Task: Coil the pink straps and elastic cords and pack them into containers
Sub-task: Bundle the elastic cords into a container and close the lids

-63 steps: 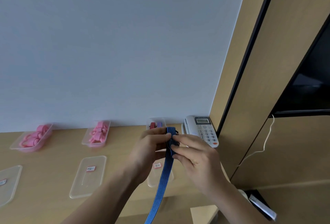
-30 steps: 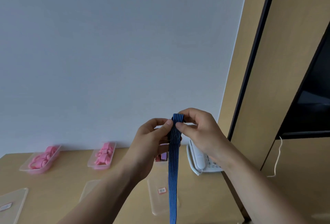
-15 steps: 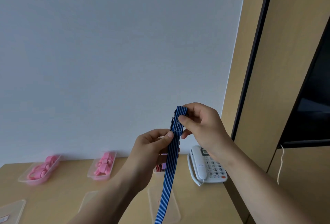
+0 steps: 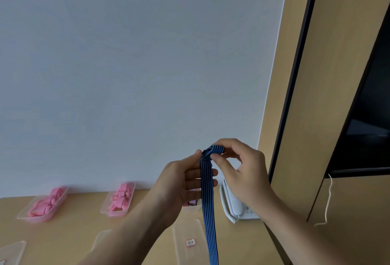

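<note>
**Head view: cord [image 4: 207, 201] barely begun, pink straps [image 4: 120, 198] packed**

Both hands are raised in front of the wall [image 4: 126, 74], above the bench [image 4: 73, 233]. The right hand [image 4: 242, 171] pinches a small roll at the top end of the blue striped cord between thumb and forefinger. Its other fingers curl loosely and hold nothing. The left hand [image 4: 181, 182] is just beside it, thumb tip against the cord under the roll and fingers curled behind the strip, so it grips the cord too. From there the cord hangs straight down and runs out of the bottom of the picture. I'd say only the first turn or two is wound and nearly its whole length is left.

On the bench, two tubs against the wall hold coiled pink straps: the left tub [image 4: 40, 219] and the middle tub [image 4: 115, 214]. A third tub [image 4: 191, 208], half hidden behind the left hand, shows something red and purple, and I cannot tell how full it is. Lids lie flat nearer the front, one lid [image 4: 187, 231] right behind the hanging cord, so no tub looks closed. By my reckoning the pink part is done or close to it. What remains is winding this cord, putting it in a tub, and fitting the lids.
</note>
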`<state>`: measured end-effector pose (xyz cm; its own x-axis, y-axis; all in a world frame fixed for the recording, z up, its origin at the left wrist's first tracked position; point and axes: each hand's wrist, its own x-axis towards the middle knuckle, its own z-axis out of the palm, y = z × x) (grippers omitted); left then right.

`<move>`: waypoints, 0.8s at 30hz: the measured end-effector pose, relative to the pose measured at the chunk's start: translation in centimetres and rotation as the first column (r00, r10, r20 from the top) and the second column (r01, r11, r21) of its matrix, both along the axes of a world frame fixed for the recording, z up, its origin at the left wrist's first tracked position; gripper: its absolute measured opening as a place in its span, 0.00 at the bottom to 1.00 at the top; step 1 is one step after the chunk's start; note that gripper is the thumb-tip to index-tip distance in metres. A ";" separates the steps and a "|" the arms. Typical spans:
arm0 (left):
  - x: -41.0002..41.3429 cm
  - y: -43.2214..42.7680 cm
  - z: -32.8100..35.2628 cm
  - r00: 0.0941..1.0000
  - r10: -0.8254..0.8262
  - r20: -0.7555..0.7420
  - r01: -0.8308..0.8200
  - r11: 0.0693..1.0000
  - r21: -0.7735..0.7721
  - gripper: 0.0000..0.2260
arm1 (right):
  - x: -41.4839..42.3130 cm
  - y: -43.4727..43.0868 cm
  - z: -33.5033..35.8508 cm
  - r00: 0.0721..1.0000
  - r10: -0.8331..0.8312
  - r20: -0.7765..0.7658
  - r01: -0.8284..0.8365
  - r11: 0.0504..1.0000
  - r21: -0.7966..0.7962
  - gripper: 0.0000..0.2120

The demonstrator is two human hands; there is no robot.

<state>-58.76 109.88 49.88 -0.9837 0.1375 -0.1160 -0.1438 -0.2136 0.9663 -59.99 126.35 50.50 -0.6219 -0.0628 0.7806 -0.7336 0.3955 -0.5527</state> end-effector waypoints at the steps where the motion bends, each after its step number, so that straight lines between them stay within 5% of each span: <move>1: 0.0 -0.1 0.0 1.000 0.000 0.000 0.000 1.000 0.006 0.20 | 0.1 0.1 -0.4 0.998 -0.021 -0.065 0.023 0.999 0.037 0.07; 11: -0.5 0.1 0.0 1.000 -0.009 -0.008 0.010 0.995 0.097 0.14 | 0.2 0.8 -4.2 0.930 -0.052 -0.365 0.174 0.935 0.309 0.14; 18: -0.4 -0.5 -0.1 0.997 -0.001 -0.083 0.000 1.000 -0.016 0.09 | 1.0 1.1 -3.6 0.953 -0.004 -0.302 0.131 0.907 0.400 0.10; 21: -0.4 -0.6 0.0 0.989 0.020 -0.145 -0.035 0.994 -0.105 0.10 | 1.2 0.8 -1.7 0.950 0.020 -0.312 0.082 0.947 0.310 0.04; 24: -0.3 -0.6 0.1 0.976 0.011 -0.219 -0.054 0.980 -0.193 0.10 | 0.6 0.2 0.2 0.986 -0.026 -0.166 0.061 0.976 0.209 0.12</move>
<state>-59.02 109.24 49.99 -0.9918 0.1011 0.0782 0.0768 -0.0176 0.9969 -59.36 126.58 50.68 -0.4944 -0.2142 0.8424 -0.7859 0.5242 -0.3279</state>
